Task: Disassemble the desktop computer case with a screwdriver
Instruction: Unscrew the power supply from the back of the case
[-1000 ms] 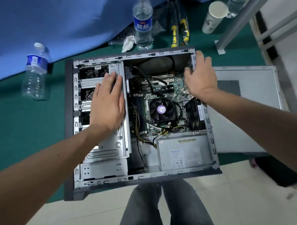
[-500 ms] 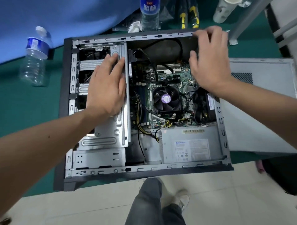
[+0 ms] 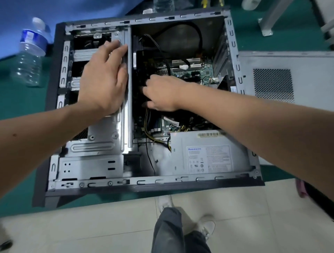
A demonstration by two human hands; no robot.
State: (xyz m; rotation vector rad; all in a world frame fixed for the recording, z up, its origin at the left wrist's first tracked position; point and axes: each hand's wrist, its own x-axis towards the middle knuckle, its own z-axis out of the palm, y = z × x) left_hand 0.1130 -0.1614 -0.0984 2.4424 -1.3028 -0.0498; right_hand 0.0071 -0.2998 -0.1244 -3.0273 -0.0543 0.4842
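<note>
The open desktop computer case (image 3: 162,180) lies on its side on a green table. My left hand (image 3: 104,79) rests flat on the silver drive cage (image 3: 101,144) in the case's left half, fingertips at the cage's right rail. My right hand (image 3: 162,93) reaches into the dark gap just right of that rail, above the motherboard (image 3: 197,72). Its fingertips are hidden there, so I cannot tell whether they grip anything. The grey power supply (image 3: 207,159) sits in the near right corner. No screwdriver is in either hand.
The removed side panel (image 3: 289,63) lies right of the case. A plastic water bottle (image 3: 30,54) stands at the left. Yellow tool handles (image 3: 204,2) show at the top edge, and a metal frame leg (image 3: 267,23) stands at the back right. The case overhangs the table's near edge.
My right hand has come off the case's far right corner and moved left and down into the gap beside the drive cage. My left hand stays on the cage. The view has moved closer.
</note>
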